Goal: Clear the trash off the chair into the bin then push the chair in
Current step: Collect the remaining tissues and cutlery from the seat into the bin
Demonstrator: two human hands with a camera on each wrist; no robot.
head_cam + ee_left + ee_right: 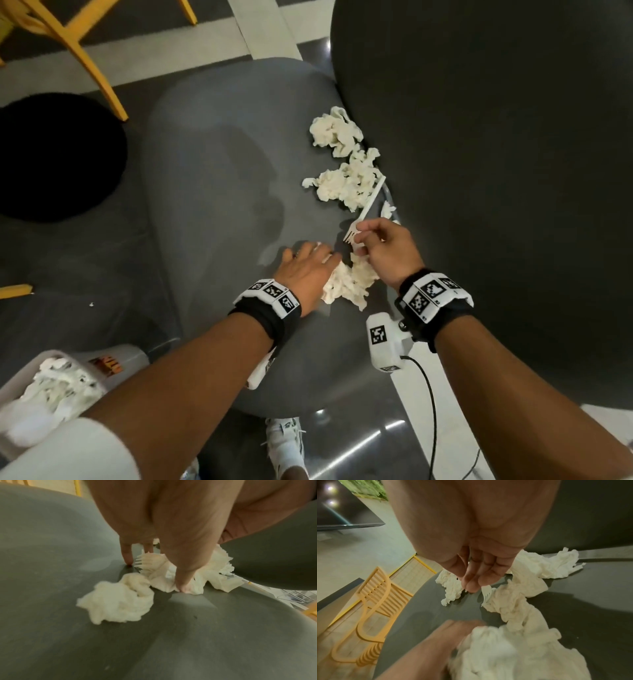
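Observation:
Crumpled white tissues lie on the grey chair seat (219, 192): one far (334, 133), one in the middle (346, 186), one near (349, 284). A white plastic fork (368, 205) leans across the middle tissue. My right hand (359, 240) pinches the fork at its tines, also seen from the right wrist (487, 592). My left hand (308, 253) lies flat on the seat, fingers straight, against the near tissue. In the left wrist view its thumb presses on a tissue (164, 580), and another wad (118, 599) lies loose in front. The bin (130, 356), at bottom left, holds tissues.
A large dark rounded surface (496, 154) rises along the seat's right side, close behind the tissues. A yellow chair (85, 51) and a black round object (58, 157) stand on the floor at left. My shoe (284, 442) and a black cable (431, 411) are below.

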